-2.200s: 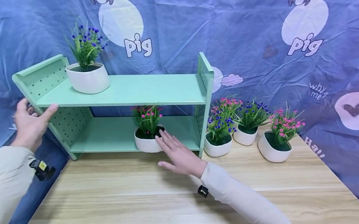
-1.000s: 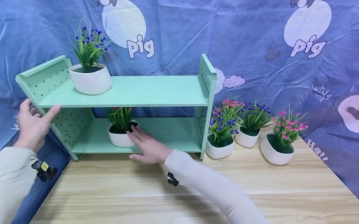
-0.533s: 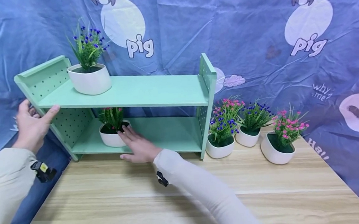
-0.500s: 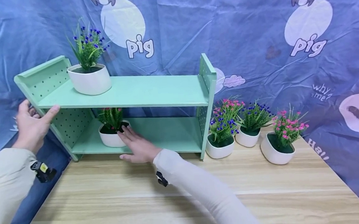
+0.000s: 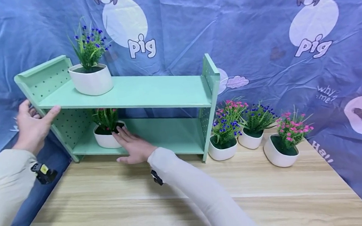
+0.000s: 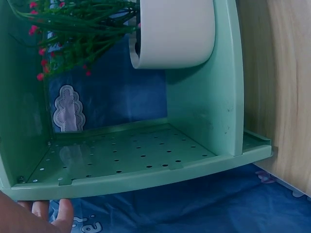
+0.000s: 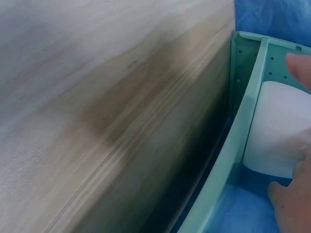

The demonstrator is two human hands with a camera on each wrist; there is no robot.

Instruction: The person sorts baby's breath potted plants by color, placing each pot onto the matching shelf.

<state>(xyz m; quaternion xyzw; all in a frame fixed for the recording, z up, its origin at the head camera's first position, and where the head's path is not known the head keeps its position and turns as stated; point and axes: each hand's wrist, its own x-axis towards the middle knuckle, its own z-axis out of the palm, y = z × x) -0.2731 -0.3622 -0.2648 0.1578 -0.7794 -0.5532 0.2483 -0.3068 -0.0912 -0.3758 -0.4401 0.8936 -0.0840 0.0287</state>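
Observation:
A light green two-tier shelf (image 5: 157, 92) stands on the wooden table. My left hand (image 5: 32, 128) grips its left side panel, thumb at the front edge and fingers on the outer side. On the lower tier, toward the left, sits a white pot of artificial pink flowers (image 5: 105, 140); the upper tier hides some of its blooms. My right hand (image 5: 134, 146) touches the right side of this pot with fingers extended. The left wrist view shows the white pot (image 6: 177, 34) apart from the perforated side panel (image 6: 121, 158). A blue-flowered pot (image 5: 92, 80) stands on the upper tier's left end.
Right of the shelf, several white flowerpots stand on the table (image 5: 269, 198): a blue one (image 5: 223, 151) near the shelf's end, another blue one (image 5: 250, 140) behind, and a pink one (image 5: 281, 153) farther right. A blue printed cloth (image 5: 250, 27) hangs behind.
My right hand has slid the pink-flowered pot leftward along the lower tier, from right of the middle toward the left panel. My left hand has stayed on the panel.

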